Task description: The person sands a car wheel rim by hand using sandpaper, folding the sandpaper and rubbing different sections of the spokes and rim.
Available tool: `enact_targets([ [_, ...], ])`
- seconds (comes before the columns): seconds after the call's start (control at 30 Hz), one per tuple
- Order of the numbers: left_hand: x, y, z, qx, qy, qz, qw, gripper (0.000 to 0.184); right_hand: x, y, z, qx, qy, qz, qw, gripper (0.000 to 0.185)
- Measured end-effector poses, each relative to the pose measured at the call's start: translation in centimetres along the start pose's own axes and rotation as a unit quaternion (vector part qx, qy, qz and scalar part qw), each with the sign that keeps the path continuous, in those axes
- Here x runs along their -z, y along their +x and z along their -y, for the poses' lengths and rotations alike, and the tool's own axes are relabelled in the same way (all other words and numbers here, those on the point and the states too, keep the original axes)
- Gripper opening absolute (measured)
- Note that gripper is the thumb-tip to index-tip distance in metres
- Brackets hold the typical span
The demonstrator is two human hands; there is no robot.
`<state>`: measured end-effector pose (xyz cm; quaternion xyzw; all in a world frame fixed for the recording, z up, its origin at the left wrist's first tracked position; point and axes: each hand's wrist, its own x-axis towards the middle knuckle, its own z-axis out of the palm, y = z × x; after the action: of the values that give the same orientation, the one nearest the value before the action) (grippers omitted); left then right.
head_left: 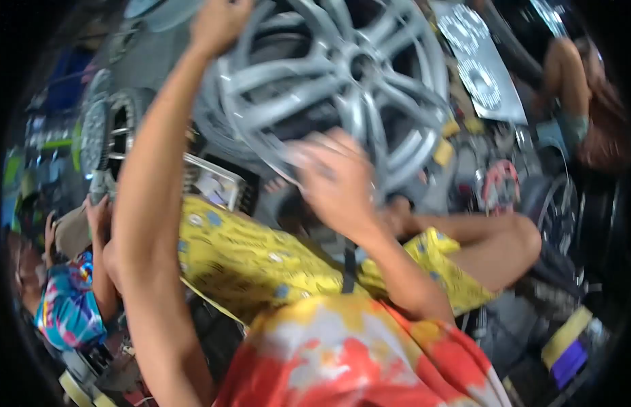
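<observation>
A silver multi-spoke alloy wheel (361, 66) lies tilted in front of me, its top edge cut off by the view. My left hand (222, 26) is at the wheel's upper left edge, closed on the rim, with its fingertips partly out of frame. Over the wheel's near lower edge is my right hand (334, 182), smeared by motion. Its fingers are curled together against the rim, and whatever they may hold is hidden.
Another wheel (117, 129) stands at left. A white tray (217, 178) sits beside my knee. A panel with round patterned discs (480, 81) lies at upper right. One person in a colourful shirt (71, 305) is at left; another person's bent leg (566, 74) shows at right.
</observation>
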<state>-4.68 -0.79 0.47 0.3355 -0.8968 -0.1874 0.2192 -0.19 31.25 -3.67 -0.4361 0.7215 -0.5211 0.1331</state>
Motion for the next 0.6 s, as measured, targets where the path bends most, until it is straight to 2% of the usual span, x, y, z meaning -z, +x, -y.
enact_targets([
  [0.03, -0.6, 0.8, 1.8, -0.040, 0.000, -0.033, 0.999, 0.039, 1.9, -2.0, -1.2, -0.065, -0.019, -0.073, 0.995, 0.016],
  [0.07, -0.4, 0.5, 1.3, -0.010, -0.057, -0.058, 0.997, 0.037, 4.8, -2.8, -2.8, -0.108, -0.011, -0.062, 0.992, 0.018],
  [0.13, -1.1, 0.0, 1.1, -0.037, -0.135, -0.070, 0.988, 0.040, 8.1, -2.8, -4.3, -0.102, -0.097, -0.149, 0.979, 0.019],
  [0.17, -1.4, -0.1, 1.0, -0.036, -0.145, -0.072, 0.986, 0.040, 8.7, -2.5, -3.8, -0.100, -0.107, -0.148, 0.978, 0.019],
  [0.23, -0.7, 0.8, 1.8, -0.053, -0.114, -0.025, 0.992, 0.054, 7.9, -0.3, -3.1, -0.048, -0.147, -0.104, 0.982, 0.023],
  [0.27, -0.9, 0.6, 1.8, -0.037, -0.128, -0.028, 0.991, 0.053, 7.1, -0.1, -2.2, -0.067, -0.128, -0.065, 0.987, 0.025],
  [0.33, -1.2, 0.7, 1.6, -0.012, -0.168, -0.018, 0.986, 0.051, 5.1, -1.0, -2.6, 0.005, -0.103, -0.024, 0.994, 0.025],
  [0.37, -1.2, 0.6, 1.6, -0.014, -0.169, -0.015, 0.985, 0.051, 4.1, -2.2, -2.9, 0.002, -0.104, -0.026, 0.994, 0.025],
  [0.43, -0.9, 0.7, 1.5, -0.013, -0.169, -0.013, 0.985, 0.050, 2.0, -5.0, -3.1, -0.040, -0.041, 0.040, 0.998, 0.025],
  [0.47, -0.9, 0.8, 1.5, -0.014, -0.169, -0.014, 0.985, 0.050, 1.2, -5.5, -3.0, -0.017, -0.061, 0.032, 0.998, 0.023],
  [0.53, -1.0, 0.7, 1.3, -0.023, -0.168, -0.019, 0.985, 0.051, -0.5, -3.6, -2.0, -0.051, 0.002, -0.006, 0.999, 0.017],
  [0.6, -1.0, 0.6, 1.4, -0.022, -0.166, -0.023, 0.986, 0.051, -2.4, 0.7, 0.6, -0.090, 0.045, 0.014, 0.995, 0.014],
])
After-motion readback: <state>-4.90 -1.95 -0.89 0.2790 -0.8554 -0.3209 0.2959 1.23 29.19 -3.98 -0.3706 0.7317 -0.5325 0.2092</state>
